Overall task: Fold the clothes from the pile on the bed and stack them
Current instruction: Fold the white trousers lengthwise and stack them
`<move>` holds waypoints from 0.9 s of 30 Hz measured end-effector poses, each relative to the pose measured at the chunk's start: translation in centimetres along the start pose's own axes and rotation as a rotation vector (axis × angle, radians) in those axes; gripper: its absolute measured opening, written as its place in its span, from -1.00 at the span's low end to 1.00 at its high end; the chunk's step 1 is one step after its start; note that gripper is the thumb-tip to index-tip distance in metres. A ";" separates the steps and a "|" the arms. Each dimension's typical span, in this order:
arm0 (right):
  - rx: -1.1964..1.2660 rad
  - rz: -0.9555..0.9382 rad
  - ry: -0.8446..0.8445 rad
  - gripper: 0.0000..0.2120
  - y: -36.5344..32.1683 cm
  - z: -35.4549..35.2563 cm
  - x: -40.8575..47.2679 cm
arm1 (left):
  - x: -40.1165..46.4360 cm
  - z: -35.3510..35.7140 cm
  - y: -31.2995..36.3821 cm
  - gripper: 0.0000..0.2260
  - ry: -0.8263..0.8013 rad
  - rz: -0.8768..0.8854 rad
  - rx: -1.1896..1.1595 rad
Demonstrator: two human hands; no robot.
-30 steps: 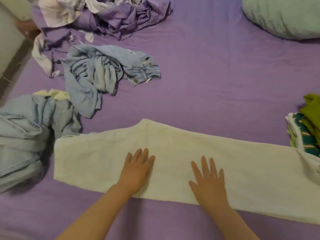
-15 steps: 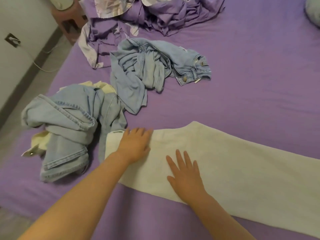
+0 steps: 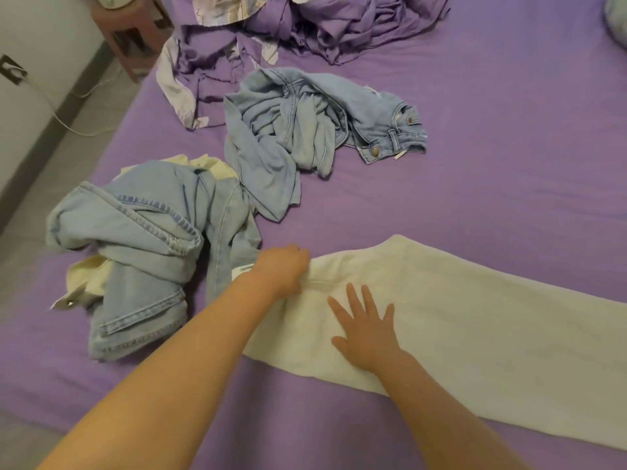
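Cream trousers lay flat across the purple bed, one hand gripping, one pressing.

The left hand (image 3: 283, 268) curled its fingers around the left end of the cream trousers (image 3: 475, 320), while the right hand (image 3: 368, 329) rested on them just beside it, fingers straight and spread. Two crumpled pairs of jeans (image 3: 146, 252) (image 3: 305, 127) lay to the left and beyond on the bed (image 3: 509, 164), with purple bedding (image 3: 322, 25) heaped at the far edge.
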State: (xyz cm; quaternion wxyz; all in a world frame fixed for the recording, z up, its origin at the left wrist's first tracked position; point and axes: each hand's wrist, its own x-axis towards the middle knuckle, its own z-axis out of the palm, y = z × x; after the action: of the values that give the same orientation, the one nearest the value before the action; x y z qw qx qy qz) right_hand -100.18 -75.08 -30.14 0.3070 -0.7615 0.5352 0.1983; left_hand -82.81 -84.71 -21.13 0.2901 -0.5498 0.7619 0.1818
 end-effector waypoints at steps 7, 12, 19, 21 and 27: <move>1.104 0.015 0.013 -0.46 0.5 -5.6 -5.0 | -1.6 -5.1 5.1 -0.30 -0.240 -0.073 -0.307; 1.831 0.049 -0.015 -0.54 2.3 -8.0 -10.9 | -2.0 -7.9 10.4 -0.77 -0.395 -0.275 -0.999; 1.459 0.202 0.386 -0.21 11.7 -7.3 -15.4 | 0.0 -8.2 19.8 -0.86 -0.173 -0.476 -1.709; 1.320 0.337 0.443 -0.28 14.8 -6.4 -15.2 | 0.4 -7.5 22.1 -0.66 -0.111 -0.329 -1.722; 1.247 0.457 0.514 -0.62 21.7 -2.4 -15.3 | 0.3 0.0 24.7 -0.60 0.359 0.098 -0.685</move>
State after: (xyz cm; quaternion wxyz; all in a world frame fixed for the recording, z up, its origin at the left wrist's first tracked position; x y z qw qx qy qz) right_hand -125.95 -71.31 -24.26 0.5004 -0.3353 0.7507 -0.2713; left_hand -106.21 -76.78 -22.31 -0.0572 -0.6009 0.7210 0.3404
